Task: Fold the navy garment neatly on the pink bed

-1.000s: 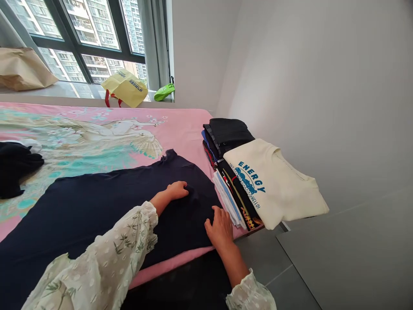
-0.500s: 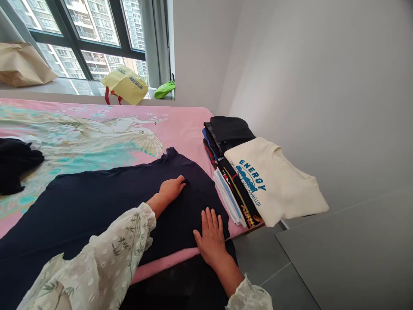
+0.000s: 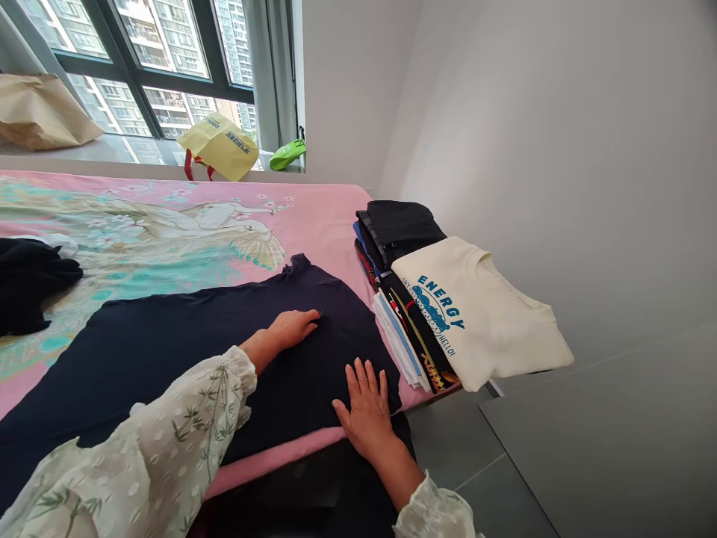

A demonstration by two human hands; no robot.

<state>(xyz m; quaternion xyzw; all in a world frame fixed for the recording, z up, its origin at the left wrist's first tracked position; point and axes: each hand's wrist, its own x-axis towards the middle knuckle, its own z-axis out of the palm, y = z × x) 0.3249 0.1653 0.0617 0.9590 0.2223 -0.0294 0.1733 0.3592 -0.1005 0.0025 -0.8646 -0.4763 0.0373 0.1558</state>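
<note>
A dark navy shirt lies spread across the near side of the bed, slightly wrinkled, with a bunched bit at its far edge. My left hand rests on it with fingers drawn together, pinching a little of the cloth at the fingertips. Flat on the shirt's near right part is my right hand, its fingers apart. To the right of the shirt stands a stack of folded clothes, with a cream T-shirt and folded black clothing on top.
A pink bedsheet with a bird print covers the bed. Crumpled black clothing lies at the left. On the windowsill are a brown paper bag, a yellow bag and a green pouch. The cream T-shirt overhangs the bed's right edge.
My left hand has shifted slightly left and its forearm has dropped lower. My right hand stays flat in almost the same place.
</note>
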